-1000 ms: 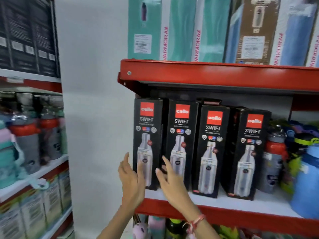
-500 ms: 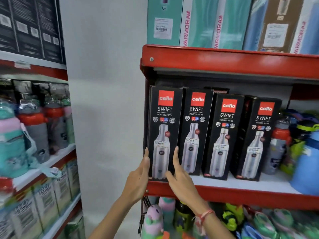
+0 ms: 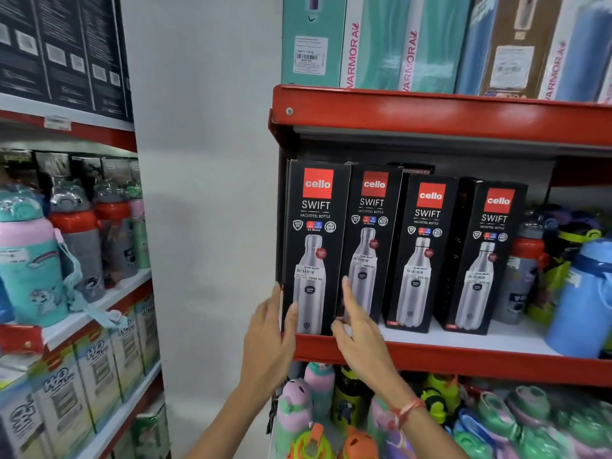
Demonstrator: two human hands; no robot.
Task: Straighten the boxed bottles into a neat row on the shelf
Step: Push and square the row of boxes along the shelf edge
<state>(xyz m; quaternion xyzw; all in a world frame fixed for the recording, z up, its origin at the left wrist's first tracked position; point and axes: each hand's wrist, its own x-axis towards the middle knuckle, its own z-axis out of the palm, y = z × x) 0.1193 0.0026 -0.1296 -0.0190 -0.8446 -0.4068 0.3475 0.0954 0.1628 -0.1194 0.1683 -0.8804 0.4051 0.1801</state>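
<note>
Several black Cello Swift bottle boxes stand upright side by side on the red shelf (image 3: pixel 463 362). The leftmost box (image 3: pixel 316 226) and the second box (image 3: pixel 371 207) sit near the shelf's front edge. The third box (image 3: pixel 427 226) and the fourth box (image 3: pixel 490 233) stand a little further back. My left hand (image 3: pixel 268 339) is open, its fingers resting against the lower left corner of the leftmost box. My right hand (image 3: pixel 361 342) is open with fingers stretched up in front of the second box's base.
A grey bottle with a red cap (image 3: pixel 523 270) and a blue bottle (image 3: pixel 583 299) stand right of the boxes. Tall Varmora cartons (image 3: pixel 381 44) fill the shelf above. Colourful children's bottles (image 3: pixel 496 422) crowd the shelf below. A white wall (image 3: pixel 205 193) separates this rack from another rack (image 3: pixel 99 303) of bottles.
My hands no longer flank the leftmost box's base. The right hand has shifted right to the second box, and the left hand has stayed at the leftmost box's lower left corner.
</note>
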